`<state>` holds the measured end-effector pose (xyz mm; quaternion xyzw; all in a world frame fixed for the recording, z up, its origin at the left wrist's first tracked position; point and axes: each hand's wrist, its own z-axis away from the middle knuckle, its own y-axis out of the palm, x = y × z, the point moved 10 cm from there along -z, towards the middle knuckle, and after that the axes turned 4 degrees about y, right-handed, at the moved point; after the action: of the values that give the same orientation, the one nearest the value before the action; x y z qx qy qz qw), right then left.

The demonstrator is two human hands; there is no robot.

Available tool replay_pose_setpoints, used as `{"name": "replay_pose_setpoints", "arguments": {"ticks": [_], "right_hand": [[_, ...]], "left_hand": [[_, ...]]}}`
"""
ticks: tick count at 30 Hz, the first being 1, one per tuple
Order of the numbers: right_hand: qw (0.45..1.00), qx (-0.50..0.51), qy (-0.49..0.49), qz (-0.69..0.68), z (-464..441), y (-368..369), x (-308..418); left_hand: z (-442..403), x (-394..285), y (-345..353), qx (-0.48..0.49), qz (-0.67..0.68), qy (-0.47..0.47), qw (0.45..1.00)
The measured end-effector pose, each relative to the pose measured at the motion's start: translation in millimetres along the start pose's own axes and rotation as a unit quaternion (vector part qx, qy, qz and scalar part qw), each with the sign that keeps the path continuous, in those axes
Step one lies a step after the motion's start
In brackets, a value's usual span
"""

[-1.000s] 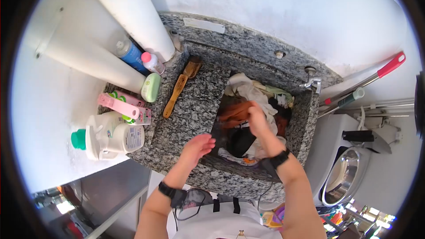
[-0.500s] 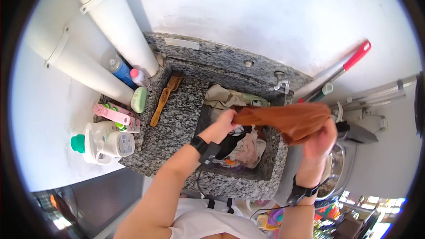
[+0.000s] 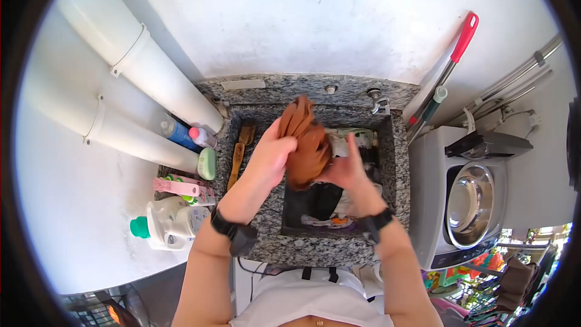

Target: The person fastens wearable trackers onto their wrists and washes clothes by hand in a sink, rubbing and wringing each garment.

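Above the granite sink (image 3: pixel 396 163), a bunched brown cloth (image 3: pixel 310 148) hangs in the air, folded and crumpled. My left hand (image 3: pixel 272 152) is closed around its left side, thumb across the folds. At the cloth's lower right is my right hand (image 3: pixel 350 172), thumb stretched upward and apart from the cloth. Its other fingers are blurred and partly hidden at the cloth's edge, so their grip is unclear. Beneath both hands lies a heap of laundry in the basin, with a black garment (image 3: pixel 327 198) and a pale green one (image 3: pixel 358 137) showing.
A wooden-handled brush (image 3: pixel 238 160) lies on the left ledge. Beyond it stand a soap bar (image 3: pixel 207 163), a pink brush (image 3: pixel 177 186) and a white detergent jug (image 3: pixel 162 221). The tap (image 3: pixel 379 102) is at the back right. A washing machine (image 3: pixel 428 206) holding a metal bowl (image 3: pixel 471 203) stands right.
The brown cloth, stretched between both hands before, is now gathered into a bunch. My hands have come closer together, the right one moving left. The camera view has shifted.
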<state>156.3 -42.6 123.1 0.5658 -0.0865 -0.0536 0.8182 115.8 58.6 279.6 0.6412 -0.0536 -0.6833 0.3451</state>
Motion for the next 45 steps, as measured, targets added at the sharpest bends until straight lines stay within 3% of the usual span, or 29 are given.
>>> {"name": "replay_pose_setpoints", "arguments": {"ticks": [1, 4, 6, 7, 9, 10, 12, 13, 14, 16, 17, 20, 21, 22, 24, 25, 26, 27, 28, 30, 32, 34, 36, 38, 41, 42, 43, 44, 45], "right_hand": [[0.997, 0.056, 0.032, -0.042, -29, 2, -20], [0.994, 0.033, -0.027, 0.103, -97, -14, -45], [0.992, -0.100, -0.047, 0.068, -140, -79, -61], [0.992, -0.103, -0.047, 0.062, -138, -74, -67], [0.922, -0.260, -0.027, 0.285, -119, -72, -66], [0.921, -0.264, -0.021, 0.287, -116, -72, -76], [0.829, -0.102, 0.004, 0.549, -121, -41, -109], [0.783, -0.031, -0.007, 0.621, -120, -21, -121], [0.782, -0.032, -0.003, 0.623, -131, -30, -119], [0.713, -0.034, -0.133, 0.688, -145, -41, -100], [0.713, -0.034, -0.122, 0.689, -145, -53, -110], [0.548, -0.301, -0.392, 0.675, -101, -56, -73], [0.581, -0.216, -0.366, 0.694, -113, -56, -97], [0.554, -0.209, -0.336, 0.732, -116, -49, -114], [0.610, -0.175, -0.185, 0.750, -162, -87, -111], [0.609, -0.161, -0.180, 0.755, -184, -91, -97], [0.537, -0.191, -0.153, 0.807, -210, -93, -80], [0.459, -0.225, -0.133, 0.849, -231, -92, -68], [0.454, -0.217, -0.141, 0.853, -247, -92, -62], [0.367, -0.261, -0.203, 0.869, -236, -89, -58], [0.398, -0.235, -0.235, 0.855, -209, -90, -70], [0.642, -0.134, -0.250, 0.713, -165, -64, -88], [0.589, -0.035, -0.300, 0.749, -134, -49, -118], [0.588, -0.007, -0.279, 0.759, -161, -62, -113], [0.528, -0.086, -0.185, 0.825, -248, -100, -79], [0.432, -0.144, -0.226, 0.861, -254, -96, -67], [0.332, -0.205, -0.251, 0.886, -240, -88, -65], [0.335, -0.208, -0.239, 0.887, -222, -91, -74], [0.432, -0.230, -0.158, 0.858, -206, -91, -76]], "left_hand": [[14, -5, -12, 0.001, -0.021, 0.011, 1.000], [53, -13, -71, -0.013, -0.060, 0.012, 0.998], [75, -7, -143, -0.105, -0.079, 0.030, 0.991], [76, 1, -167, -0.105, -0.080, 0.024, 0.991], [79, 15, -240, -0.225, -0.161, 0.043, 0.960], [67, 46, -275, -0.229, -0.157, 0.040, 0.960], [41, 125, -333, -0.231, 0.067, -0.016, 0.971], [35, 124, -326, -0.221, -0.101, -0.007, 0.970], [28, 131, -312, -0.205, -0.267, -0.001, 0.942], [34, 173, -317, -0.204, -0.232, -0.040, 0.950], [37, 174, -325, -0.219, -0.338, -0.012, 0.915], [44, 153, -294, -0.254, -0.594, 0.059, 0.761], [46, 153, -276, -0.235, -0.612, 0.082, 0.751], [44, 152, -264, -0.217, -0.630, 0.103, 0.739], [21, 154, -273, -0.204, -0.664, 0.101, 0.713], [-4, 156, -284, -0.196, -0.682, 0.041, 0.704], [-24, 157, -297, -0.187, -0.698, -0.016, 0.691], [-41, 149, -303, -0.240, -0.720, 0.050, 0.649], [-55, 145, -306, -0.249, -0.718, 0.058, 0.647], [-45, 141, -305, -0.302, -0.735, 0.066, 0.604], [-15, 135, -297, -0.308, -0.737, 0.110, 0.591], [9, 129, -271, -0.171, -0.472, 0.118, 0.857], [51, 132, -258, -0.206, -0.551, 0.185, 0.788], [29, 159, -284, -0.189, -0.600, 0.088, 0.772], [-46, 155, -317, -0.265, -0.590, -0.104, 0.755], [-54, 155, -325, -0.268, -0.593, -0.099, 0.753], [-54, 150, -321, -0.270, -0.694, -0.037, 0.667], [-46, 155, -308, -0.260, -0.778, 0.023, 0.572], [-34, 161, -308, -0.226, -0.671, -0.074, 0.702]]}}
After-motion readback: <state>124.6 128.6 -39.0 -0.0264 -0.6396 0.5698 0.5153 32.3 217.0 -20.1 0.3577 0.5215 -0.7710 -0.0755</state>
